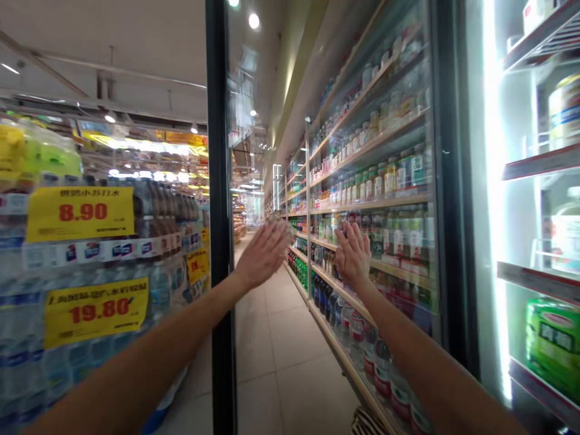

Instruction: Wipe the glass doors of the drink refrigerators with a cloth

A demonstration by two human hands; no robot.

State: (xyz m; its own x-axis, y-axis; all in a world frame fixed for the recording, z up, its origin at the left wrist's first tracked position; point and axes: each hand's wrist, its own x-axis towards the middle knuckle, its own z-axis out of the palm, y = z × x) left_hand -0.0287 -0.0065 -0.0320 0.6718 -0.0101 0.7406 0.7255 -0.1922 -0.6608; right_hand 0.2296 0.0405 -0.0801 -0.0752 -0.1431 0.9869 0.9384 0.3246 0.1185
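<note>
In a supermarket aisle, a person holds 2 bare hands up to a tall glass door (pixel 326 181) framed in black. The door stands directly ahead, its long axis upright and its broad face turned toward the person, between stacked bottled drinks (pixel 163 284) on the left and a lit cooler (pixel 492 199) on the right.

The left hand (pixel 265 254) points up and to the right, fingers straight and close together, its forearm crossing in front of the black upright (pixel 220 151). The right hand (pixel 354 257) points up and slightly left, fingers a little apart. Whether either hand touches the pane, I cannot tell.

Bottles (pixel 378 184) on long shelves (pixel 376 205) and a tiled floor (pixel 258 362) show in the glass. At left, a yellow price sign (pixel 80 212) reads 8.90; a lower sign (pixel 96 311) reads 19.80. A green pack (pixel 553 344) sits in the cooler; striped fabric (pixel 368 423) shows low in the foreground.
</note>
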